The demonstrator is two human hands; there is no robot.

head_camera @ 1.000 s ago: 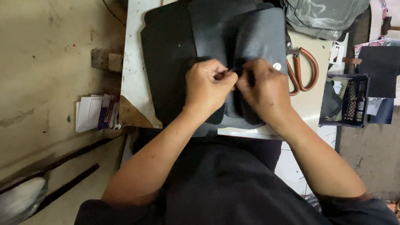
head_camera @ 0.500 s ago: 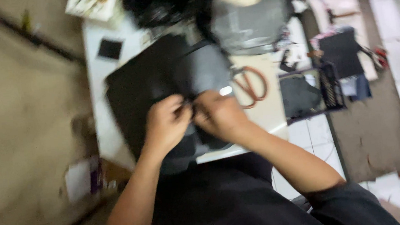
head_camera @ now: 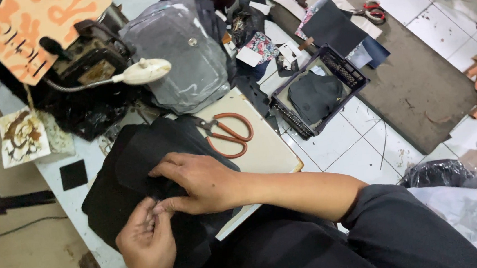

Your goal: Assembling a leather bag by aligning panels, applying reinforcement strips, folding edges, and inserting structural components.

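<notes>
Head camera, looking steeply down over the person's own arms.

The single view sits above and just behind the hands, close enough that the left hand [head_camera: 147, 242] and right hand [head_camera: 199, 181] fill the lower middle. It faces down and forward across the bench [head_camera: 58, 198], which runs slantwise from lower left to the top edge, with the sewing machine [head_camera: 85, 55] at the far end. The tiled floor [head_camera: 338, 142] and a crate [head_camera: 318, 88] take the right side. No second view shares the scene.
</notes>
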